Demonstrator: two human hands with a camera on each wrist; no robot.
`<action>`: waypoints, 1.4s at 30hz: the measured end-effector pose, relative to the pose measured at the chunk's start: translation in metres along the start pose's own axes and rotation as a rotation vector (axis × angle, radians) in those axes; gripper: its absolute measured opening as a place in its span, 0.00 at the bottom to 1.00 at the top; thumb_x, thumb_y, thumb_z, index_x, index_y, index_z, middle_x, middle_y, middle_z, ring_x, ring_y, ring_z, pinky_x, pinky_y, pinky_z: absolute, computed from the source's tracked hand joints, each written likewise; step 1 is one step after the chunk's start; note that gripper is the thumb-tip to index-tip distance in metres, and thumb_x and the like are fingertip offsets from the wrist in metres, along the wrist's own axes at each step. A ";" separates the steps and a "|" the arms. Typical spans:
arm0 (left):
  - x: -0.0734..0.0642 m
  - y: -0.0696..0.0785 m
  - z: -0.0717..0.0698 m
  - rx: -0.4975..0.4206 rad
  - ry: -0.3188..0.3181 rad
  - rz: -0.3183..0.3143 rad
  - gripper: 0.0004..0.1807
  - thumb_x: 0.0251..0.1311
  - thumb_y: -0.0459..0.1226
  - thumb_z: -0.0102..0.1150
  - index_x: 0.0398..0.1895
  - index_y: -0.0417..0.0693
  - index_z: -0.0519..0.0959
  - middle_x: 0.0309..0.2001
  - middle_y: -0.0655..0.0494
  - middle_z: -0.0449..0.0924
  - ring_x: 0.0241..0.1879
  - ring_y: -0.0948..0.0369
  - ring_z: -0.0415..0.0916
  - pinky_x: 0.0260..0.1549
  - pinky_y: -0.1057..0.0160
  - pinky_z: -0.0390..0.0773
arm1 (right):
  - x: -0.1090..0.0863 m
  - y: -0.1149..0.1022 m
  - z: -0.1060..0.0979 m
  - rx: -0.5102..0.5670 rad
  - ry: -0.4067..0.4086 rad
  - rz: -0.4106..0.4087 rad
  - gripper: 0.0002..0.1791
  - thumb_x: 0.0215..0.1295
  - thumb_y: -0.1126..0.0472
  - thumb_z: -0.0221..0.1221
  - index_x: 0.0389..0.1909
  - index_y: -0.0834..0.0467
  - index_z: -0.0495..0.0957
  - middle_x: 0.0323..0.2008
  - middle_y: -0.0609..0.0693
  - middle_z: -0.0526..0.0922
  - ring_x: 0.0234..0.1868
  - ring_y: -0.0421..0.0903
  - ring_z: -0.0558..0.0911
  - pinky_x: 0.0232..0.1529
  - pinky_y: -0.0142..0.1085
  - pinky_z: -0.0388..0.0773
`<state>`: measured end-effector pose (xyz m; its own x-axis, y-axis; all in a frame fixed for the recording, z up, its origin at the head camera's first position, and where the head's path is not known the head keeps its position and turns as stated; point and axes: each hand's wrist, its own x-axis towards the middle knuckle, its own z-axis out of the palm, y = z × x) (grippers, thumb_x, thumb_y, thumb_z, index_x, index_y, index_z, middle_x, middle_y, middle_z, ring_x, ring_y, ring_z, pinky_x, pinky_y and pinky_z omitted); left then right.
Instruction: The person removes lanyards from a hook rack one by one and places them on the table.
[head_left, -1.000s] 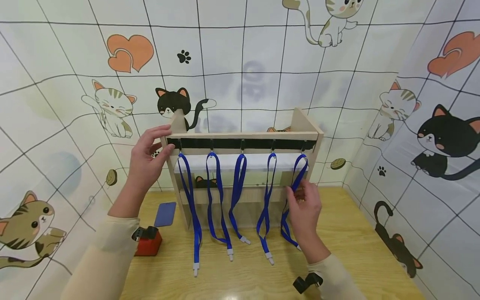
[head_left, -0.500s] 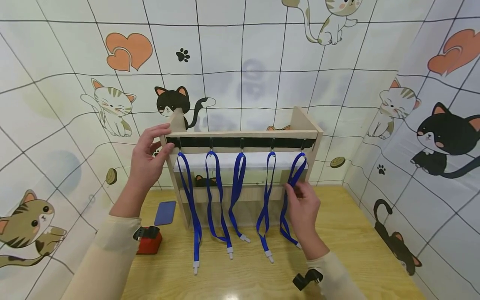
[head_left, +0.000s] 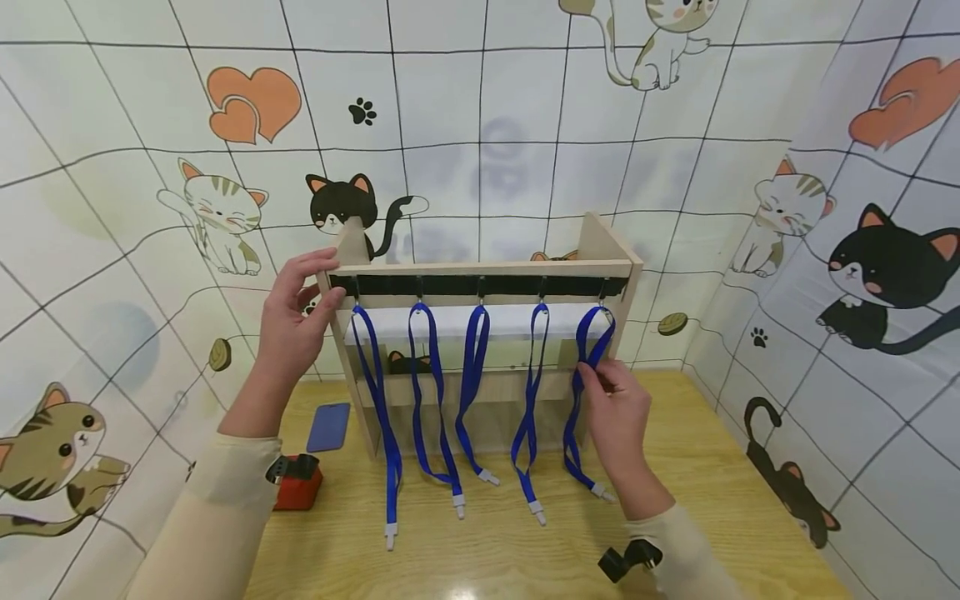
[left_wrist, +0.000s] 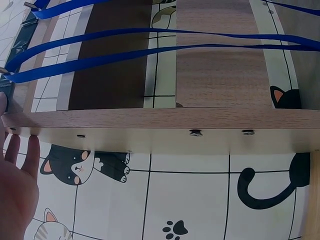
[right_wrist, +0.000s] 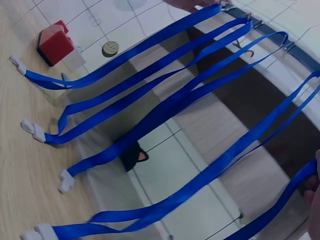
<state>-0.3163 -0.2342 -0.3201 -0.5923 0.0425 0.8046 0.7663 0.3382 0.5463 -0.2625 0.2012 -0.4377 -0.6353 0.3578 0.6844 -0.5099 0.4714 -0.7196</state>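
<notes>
Several blue lanyards (head_left: 471, 375) hang in a row from small hooks on a black strip (head_left: 450, 286) along a wooden rack (head_left: 495, 269). White clips (right_wrist: 33, 130) at their lower ends reach down to the table. My left hand (head_left: 295, 312) grips the rack's upper left corner, thumb at the front and fingers along the outer side; in the left wrist view, fingertips (left_wrist: 33, 142) touch the side panel. With thumb and fingers, my right hand (head_left: 621, 417) pinches the rightmost lanyard (head_left: 572, 429) partway down its strap. That lanyard's loop stays at its hook.
On the wooden table (head_left: 540, 558), left of the rack, lie a blue card-like piece (head_left: 327, 427) and a red block-shaped object (head_left: 300, 492). A cat-print sheet with grid lines (head_left: 480, 100) surrounds the table at the back and sides.
My right hand has shifted slightly right with the rightmost lanyard; its upper loop looks wider and its clip has swung right. The left hand stays on the rack's corner.
</notes>
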 end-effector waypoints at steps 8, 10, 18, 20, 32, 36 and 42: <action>-0.002 -0.001 -0.001 0.001 -0.007 -0.016 0.22 0.75 0.24 0.65 0.69 0.42 0.80 0.75 0.52 0.76 0.76 0.57 0.70 0.67 0.65 0.77 | 0.017 -0.017 -0.020 -0.008 -0.042 0.026 0.07 0.75 0.71 0.68 0.43 0.60 0.95 0.35 0.53 0.88 0.31 0.38 0.80 0.30 0.23 0.73; -0.001 -0.001 -0.001 0.002 -0.009 -0.020 0.22 0.75 0.24 0.65 0.69 0.42 0.80 0.75 0.52 0.76 0.76 0.57 0.70 0.68 0.64 0.76 | 0.021 -0.020 -0.027 -0.028 -0.056 0.024 0.11 0.76 0.73 0.66 0.46 0.59 0.95 0.36 0.51 0.88 0.32 0.38 0.80 0.29 0.23 0.72; -0.001 -0.001 0.000 0.002 -0.010 -0.017 0.22 0.75 0.25 0.65 0.69 0.42 0.80 0.75 0.52 0.76 0.76 0.57 0.70 0.68 0.64 0.76 | 0.041 -0.020 -0.053 -0.095 -0.082 -0.049 0.13 0.77 0.72 0.65 0.49 0.56 0.95 0.37 0.47 0.87 0.33 0.40 0.80 0.30 0.23 0.72; -0.001 0.000 0.000 0.001 -0.008 -0.016 0.22 0.75 0.25 0.65 0.69 0.42 0.80 0.75 0.52 0.76 0.76 0.57 0.70 0.68 0.64 0.76 | 0.049 -0.020 -0.060 -0.117 -0.089 -0.076 0.11 0.78 0.71 0.65 0.49 0.56 0.95 0.38 0.48 0.87 0.34 0.39 0.80 0.31 0.22 0.72; -0.001 0.000 0.000 0.003 0.001 -0.018 0.21 0.75 0.25 0.66 0.69 0.41 0.80 0.75 0.51 0.76 0.76 0.58 0.70 0.68 0.65 0.76 | 0.097 -0.017 -0.102 -0.223 -0.099 -0.158 0.10 0.78 0.70 0.64 0.50 0.59 0.93 0.39 0.52 0.89 0.31 0.36 0.78 0.28 0.23 0.67; -0.001 -0.001 0.000 0.005 0.003 -0.014 0.22 0.75 0.25 0.66 0.69 0.40 0.79 0.76 0.50 0.76 0.76 0.58 0.70 0.68 0.65 0.76 | 0.114 -0.008 -0.111 -0.273 -0.108 -0.190 0.10 0.78 0.71 0.64 0.50 0.61 0.93 0.40 0.55 0.90 0.31 0.31 0.77 0.33 0.20 0.68; -0.002 -0.001 0.000 0.006 0.005 -0.008 0.22 0.74 0.24 0.66 0.69 0.39 0.79 0.75 0.49 0.76 0.76 0.58 0.70 0.67 0.65 0.76 | 0.138 0.001 -0.119 -0.407 -0.177 -0.180 0.11 0.78 0.70 0.64 0.52 0.60 0.92 0.39 0.56 0.90 0.33 0.35 0.76 0.31 0.23 0.67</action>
<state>-0.3163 -0.2343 -0.3224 -0.5970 0.0356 0.8014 0.7602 0.3442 0.5510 -0.2822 0.3470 -0.3299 -0.6647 0.1151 0.7382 -0.3749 0.8033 -0.4628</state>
